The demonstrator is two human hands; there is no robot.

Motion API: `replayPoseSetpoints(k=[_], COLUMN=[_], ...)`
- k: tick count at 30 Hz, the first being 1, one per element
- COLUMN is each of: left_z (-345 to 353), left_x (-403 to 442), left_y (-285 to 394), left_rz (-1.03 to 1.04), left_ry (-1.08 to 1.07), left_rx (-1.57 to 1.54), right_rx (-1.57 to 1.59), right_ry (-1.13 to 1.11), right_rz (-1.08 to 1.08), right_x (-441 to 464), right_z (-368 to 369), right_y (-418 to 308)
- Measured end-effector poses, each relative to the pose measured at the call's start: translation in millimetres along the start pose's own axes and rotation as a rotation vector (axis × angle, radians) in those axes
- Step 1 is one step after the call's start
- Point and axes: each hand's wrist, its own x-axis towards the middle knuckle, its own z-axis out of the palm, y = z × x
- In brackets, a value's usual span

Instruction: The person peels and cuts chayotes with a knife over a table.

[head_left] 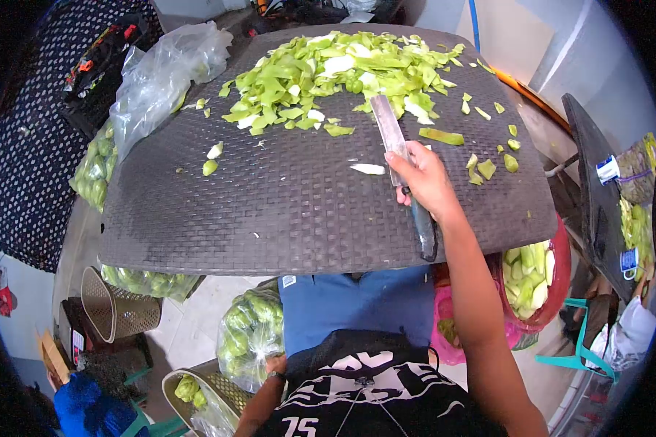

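Note:
My right hand is closed around a knife over the dark woven tabletop. The blade points away from me, its tip by a heap of green peels, and the dark handle runs back toward me. A pale sliver lies left of the blade. Below the table's near edge, my left hand is beside a clear plastic bag of green vegetables; its fingers are mostly hidden.
Peel scraps dot the table's right side. A crumpled plastic bag drapes over its left corner. Beneath are a red basin of peeled pieces, a beige basket and another basket. A person in blue is at lower left.

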Motion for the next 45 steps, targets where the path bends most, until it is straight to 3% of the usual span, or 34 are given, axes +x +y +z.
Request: replayPoseSetpoints(k=[3,8,16,18,22,27,30,32,34,36,39,42,45], left_z=[2.0,9.1,5.5,-5.5,-53.9,-68.1,-74.2,-94.0,-106.6,-144.4,-209.8,-209.5,-240.4], left_x=[15.1,9.8,7.8,17.4,6.1,-4.8,-2.1,0.9,-15.0,-55.6,-117.1,-111.9,-140.7], left_y=[-10.0,-46.3,-63.4,-63.1,-52.9,-54.9,-53.9,-58.3,-61.3,-26.1,30.5,0.0,-28.9], left_rz=[0.237,0.353,0.769,0.601,0.076,-0.094,-0.097,0.745,0.914,0.515,-0.175,-0.408,-0.23], left_ry=[-0.129,-0.04,0.118,-0.106,-0.647,-0.936,-0.914,-0.559,-0.495,-0.716,-0.856,-0.926,-0.924], left_rx=[0.237,0.308,0.549,0.224,-0.508,-1.234,-1.234,-0.65,-0.503,-0.785,-1.077,-1.084,-1.147], right_rx=[0.009,0.05,0.036,0.03,0.041,0.147,0.184,0.228,0.295,0.444,0.649,0.617,0.089], right_ry=[-0.019,-0.032,-0.045,-0.045,-0.051,-0.052,-0.053,-0.052,-0.058,-0.037,0.004,0.145,-0.003], right_rz=[-0.016,-0.027,-0.002,-0.009,0.015,0.048,0.071,0.075,0.084,0.096,-0.016,-0.058,0.051], right_x=[2.5,2.6,0.4,1.6,1.8,-0.6,-1.4,0.2,-0.3,3.9,5.6,-15.1,-72.0], right_z=[-1.3,-1.2,-1.1,-2.4,-2.0,-4.8,-4.4,-6.8,-12.2,-23.1,-40.3,-52.2,-81.5], right_y=[-2.0,-1.3,-0.6,0.0,0.0,-3.4,-7.2,-8.8,-6.0,-4.6,-11.5,-28.6,-54.6])
